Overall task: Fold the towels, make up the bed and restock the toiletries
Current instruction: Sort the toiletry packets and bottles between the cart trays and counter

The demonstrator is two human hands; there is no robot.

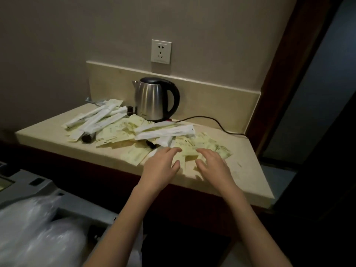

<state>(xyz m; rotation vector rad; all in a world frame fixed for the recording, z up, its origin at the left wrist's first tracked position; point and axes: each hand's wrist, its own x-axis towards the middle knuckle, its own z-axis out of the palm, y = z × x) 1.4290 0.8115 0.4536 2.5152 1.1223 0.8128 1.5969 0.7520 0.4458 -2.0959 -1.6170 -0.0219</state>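
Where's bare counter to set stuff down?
Free: the counter's right end, bordered by the cord, backsplash and packets; also the front-left strip before the white wrappers. Crowded: the middle, from kettle to both hands.

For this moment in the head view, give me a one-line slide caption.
Both hands, left and right, spread over yellow sachets scattered on a counter beside a kettle.

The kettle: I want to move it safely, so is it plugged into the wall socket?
Not into that one: the wall socket above the kettle is empty. Its cord trails right, out of sight.
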